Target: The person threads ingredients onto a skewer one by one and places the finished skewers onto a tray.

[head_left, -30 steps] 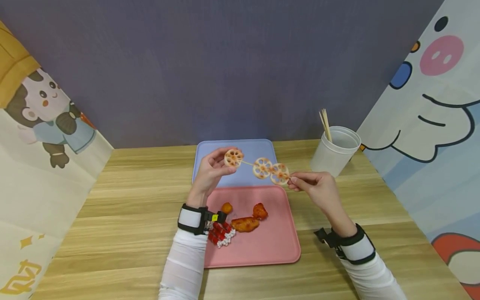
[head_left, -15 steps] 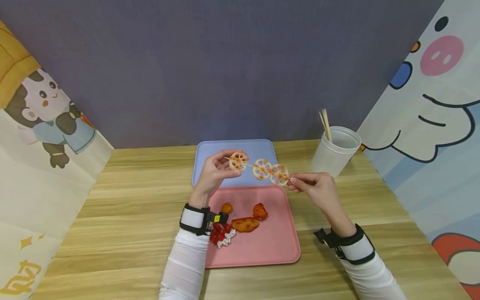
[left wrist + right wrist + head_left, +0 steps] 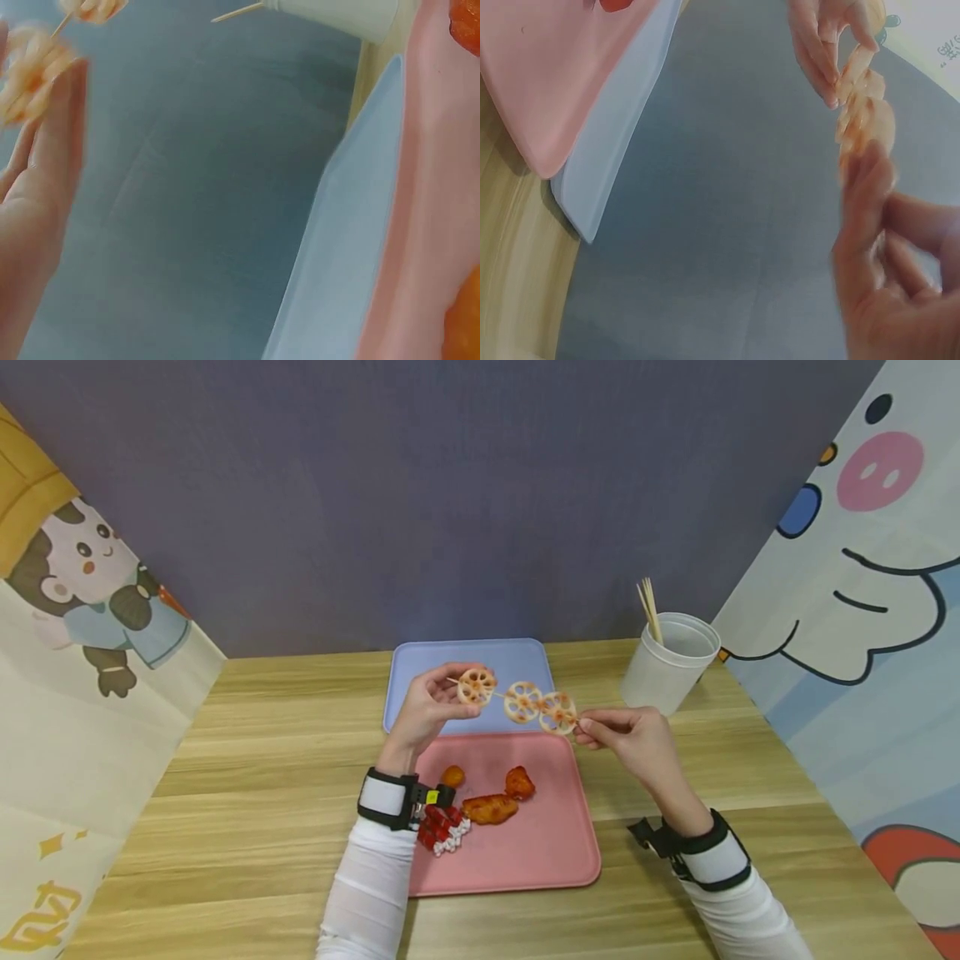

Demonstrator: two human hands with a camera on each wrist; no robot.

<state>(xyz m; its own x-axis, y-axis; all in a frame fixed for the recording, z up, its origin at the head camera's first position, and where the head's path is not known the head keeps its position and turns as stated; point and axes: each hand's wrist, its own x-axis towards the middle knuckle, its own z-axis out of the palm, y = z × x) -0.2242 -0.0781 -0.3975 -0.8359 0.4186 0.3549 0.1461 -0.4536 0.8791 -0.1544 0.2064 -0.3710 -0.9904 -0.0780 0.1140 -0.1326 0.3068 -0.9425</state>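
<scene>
My right hand (image 3: pixel 630 735) pinches one end of a thin wooden skewer (image 3: pixel 498 695) above the trays. Two lotus root slices (image 3: pixel 522 702) are threaded side by side near that hand. A third lotus root slice (image 3: pixel 476 687) sits on the skewer farther left, held at its edges by the fingers and thumb of my left hand (image 3: pixel 423 710). The skewer's tip pokes out left of this slice. In the left wrist view the held slice (image 3: pixel 30 79) is blurred. The right wrist view shows the slices (image 3: pixel 866 120) nearly edge-on, lined up between both hands.
Below the hands lies a pink tray (image 3: pixel 555 852) with a wing-shaped browned piece (image 3: pixel 490 809), a red-orange chunk (image 3: pixel 519 783), an orange ball (image 3: pixel 452 776) and red-and-white pieces (image 3: pixel 444 831). A blue tray (image 3: pixel 495 652) lies behind. A white cup (image 3: pixel 660 672) holds several skewers (image 3: pixel 650 610).
The left hand has pushed its lotus root slice a little right along the skewer, and the skewer's tip now shows beyond it. The right hand has barely moved.
</scene>
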